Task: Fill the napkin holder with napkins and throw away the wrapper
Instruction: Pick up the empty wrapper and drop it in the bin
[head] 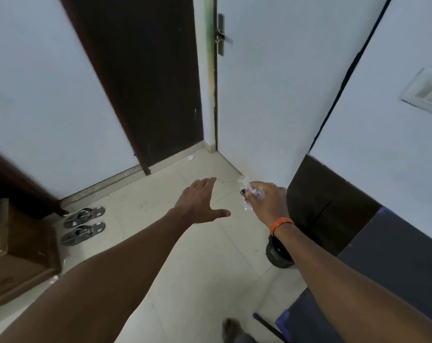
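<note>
My right hand point(268, 203) is stretched forward with its fingers closed on a crumpled clear plastic wrapper point(249, 194) that shows some red and dark print. An orange thread band circles that wrist. My left hand point(201, 201) reaches out beside it, palm down, fingers spread, holding nothing. Both hands hover over the tiled floor near a room corner. A dark round bin point(278, 253) stands on the floor below my right forearm, partly hidden by it. No napkin holder or napkins are in view.
A dark brown door point(145, 78) stands ahead, a white door with a handle point(221, 35) to its right. A pair of sandals point(83, 225) lies at left beside a wooden cabinet point(19, 258). A dark table point(395, 258) is at right. My foot point(232, 330) shows below.
</note>
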